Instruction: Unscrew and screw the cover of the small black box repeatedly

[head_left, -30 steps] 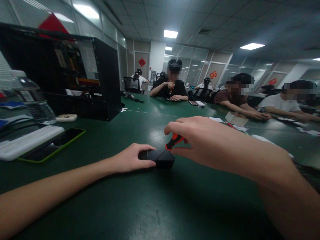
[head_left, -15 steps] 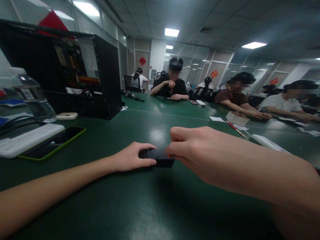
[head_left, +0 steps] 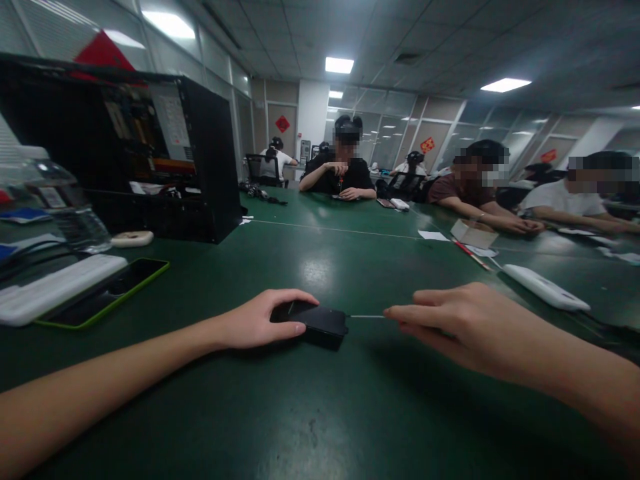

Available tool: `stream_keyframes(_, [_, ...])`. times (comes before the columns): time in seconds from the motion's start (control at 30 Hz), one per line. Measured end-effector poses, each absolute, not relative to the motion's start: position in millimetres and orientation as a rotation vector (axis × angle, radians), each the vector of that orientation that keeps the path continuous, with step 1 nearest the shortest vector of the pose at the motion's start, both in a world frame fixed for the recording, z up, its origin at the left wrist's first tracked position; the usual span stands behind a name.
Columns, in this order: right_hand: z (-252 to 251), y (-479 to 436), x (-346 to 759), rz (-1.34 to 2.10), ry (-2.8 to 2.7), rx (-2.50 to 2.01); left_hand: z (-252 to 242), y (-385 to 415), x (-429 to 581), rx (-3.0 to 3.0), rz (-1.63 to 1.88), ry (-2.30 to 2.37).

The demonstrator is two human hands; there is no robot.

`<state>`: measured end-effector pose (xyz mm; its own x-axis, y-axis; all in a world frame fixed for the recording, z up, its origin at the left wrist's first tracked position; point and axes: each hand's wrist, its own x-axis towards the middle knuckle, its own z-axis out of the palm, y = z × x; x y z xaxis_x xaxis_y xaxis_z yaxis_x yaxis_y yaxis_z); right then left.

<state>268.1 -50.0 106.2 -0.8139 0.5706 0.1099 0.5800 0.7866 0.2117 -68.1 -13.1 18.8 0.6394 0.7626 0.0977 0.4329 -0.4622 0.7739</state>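
Black box (head_left: pixel 324 323), small, rigid and probably light, lies on the green table (head_left: pixel 320 413) at centre, best held by its side edges. Left hand (head_left: pixel 260 319) clamps it from 9 o'clock; right hand (head_left: pixel 450 327), at 3 o'clock, pinches a thin screwdriver (head_left: pixel 367 316) whose tip meets the box. Farther, at 10 o'clock, an open computer case (head_left: pixel 150 160) shows boards and cables; a water bottle (head_left: pixel 60 200) stands beside it.

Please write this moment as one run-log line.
left hand: holds black box on green table | right hand: holds screwdriver, thin shaft at box side
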Motion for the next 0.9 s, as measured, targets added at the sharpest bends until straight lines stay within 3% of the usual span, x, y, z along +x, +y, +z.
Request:
stream_keyframes(0.37, [108.4,-50.4,264.8,-0.082,-2.950,-0.979,18.9,-14.6,-64.9,2.126,0.594,0.984])
stream_keyframes(0.67, [99.1,-17.1,264.1,0.795,-2.829,-1.156,14.3,-12.6,-65.8,2.164,0.616,0.955])
stream_keyframes(0.77, [97.9,-24.1,263.2,0.467,-2.939,-1.057,13.8,-12.1,-65.7,2.172,0.616,0.962])
stream_keyframes(0.9, [96.7,-54.6,255.7,-0.531,-2.947,-0.878,14.8,-13.6,-63.5,2.198,0.629,0.980])
